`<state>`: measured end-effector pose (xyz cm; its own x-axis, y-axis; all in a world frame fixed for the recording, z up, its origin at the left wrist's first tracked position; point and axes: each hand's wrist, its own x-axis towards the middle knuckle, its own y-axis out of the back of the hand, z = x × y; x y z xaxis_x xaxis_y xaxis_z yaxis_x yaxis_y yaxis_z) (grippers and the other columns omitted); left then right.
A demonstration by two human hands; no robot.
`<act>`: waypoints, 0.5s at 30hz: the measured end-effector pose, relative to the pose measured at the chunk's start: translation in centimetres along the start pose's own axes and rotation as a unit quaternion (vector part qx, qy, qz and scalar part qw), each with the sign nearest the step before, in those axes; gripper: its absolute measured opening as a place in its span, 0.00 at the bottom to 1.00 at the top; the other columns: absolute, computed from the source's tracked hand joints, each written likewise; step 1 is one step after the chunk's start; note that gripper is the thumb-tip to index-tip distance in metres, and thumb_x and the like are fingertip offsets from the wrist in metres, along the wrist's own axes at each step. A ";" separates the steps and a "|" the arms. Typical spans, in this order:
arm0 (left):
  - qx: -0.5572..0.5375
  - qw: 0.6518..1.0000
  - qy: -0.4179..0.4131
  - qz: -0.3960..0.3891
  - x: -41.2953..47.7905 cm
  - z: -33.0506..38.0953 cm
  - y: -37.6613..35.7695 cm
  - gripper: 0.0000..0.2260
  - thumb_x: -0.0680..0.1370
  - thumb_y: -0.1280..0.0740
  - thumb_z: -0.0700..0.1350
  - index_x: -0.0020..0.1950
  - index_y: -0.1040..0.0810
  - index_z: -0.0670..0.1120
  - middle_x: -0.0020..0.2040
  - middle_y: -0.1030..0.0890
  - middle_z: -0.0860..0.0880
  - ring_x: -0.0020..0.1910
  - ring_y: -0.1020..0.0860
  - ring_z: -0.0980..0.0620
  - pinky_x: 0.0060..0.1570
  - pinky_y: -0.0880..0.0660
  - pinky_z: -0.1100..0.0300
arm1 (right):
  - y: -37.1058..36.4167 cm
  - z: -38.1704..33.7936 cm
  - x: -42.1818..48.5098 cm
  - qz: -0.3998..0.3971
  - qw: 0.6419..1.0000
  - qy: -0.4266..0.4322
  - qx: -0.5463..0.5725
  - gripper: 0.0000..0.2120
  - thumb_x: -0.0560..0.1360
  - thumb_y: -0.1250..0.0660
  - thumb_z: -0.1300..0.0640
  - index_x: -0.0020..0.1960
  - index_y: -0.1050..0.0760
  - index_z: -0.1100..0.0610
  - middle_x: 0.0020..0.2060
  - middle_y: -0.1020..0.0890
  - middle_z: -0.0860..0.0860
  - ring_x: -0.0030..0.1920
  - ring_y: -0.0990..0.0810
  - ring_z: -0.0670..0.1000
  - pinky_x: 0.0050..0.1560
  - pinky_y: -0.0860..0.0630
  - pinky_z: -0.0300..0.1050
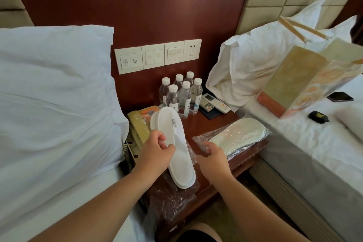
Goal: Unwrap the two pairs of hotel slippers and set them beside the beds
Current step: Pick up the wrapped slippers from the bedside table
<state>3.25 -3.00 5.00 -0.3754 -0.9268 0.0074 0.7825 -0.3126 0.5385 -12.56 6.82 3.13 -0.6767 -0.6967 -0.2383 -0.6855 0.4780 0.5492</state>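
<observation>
Head view: one pair is out of its film, so the step in hand looks like finishing that unwrap and setting the pair down.

1. The left hand (161, 145) pinches the white cloth slippers (180, 171) at their edge, toes up over the dark red wooden table (198, 125). A fuller hold around the middle would keep the stacked pair from sliding apart.
2. The right hand (213, 156) has curled fingers at crinkled film beside the slippers; I cannot tell whether it grips any.
3. The loose clear plastic wrapper (169, 202) droops off the table's front edge and is best pushed back.
4. Lower the slippers to the carpeted floor (214, 220) beside the white-sheeted left bed (49, 104), soles down, side by side.
5. The second wrapped pair (237, 133) lies sealed, sole up, on the table's right side, and it comes next.
</observation>
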 end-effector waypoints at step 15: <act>0.017 0.999 -0.040 -0.029 -0.6 0.3 0.2 0.12 0.73 0.28 0.52 0.48 0.31 0.57 0.38 0.25 0.51 0.36 0.24 0.55 0.35 0.27 0.62 | 2.7 4.4 4.5 0.123 0.938 -0.277 0.168 0.39 0.68 0.25 0.39 0.67 0.33 0.61 0.53 0.19 0.57 0.49 0.19 0.57 0.44 0.19 0.51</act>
<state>3.48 -2.48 5.37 -0.4591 -0.8874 0.0417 0.7410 -0.3565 0.5690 -18.63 7.37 0.06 -0.7972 -0.2034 -0.5685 -0.4737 0.7945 0.3800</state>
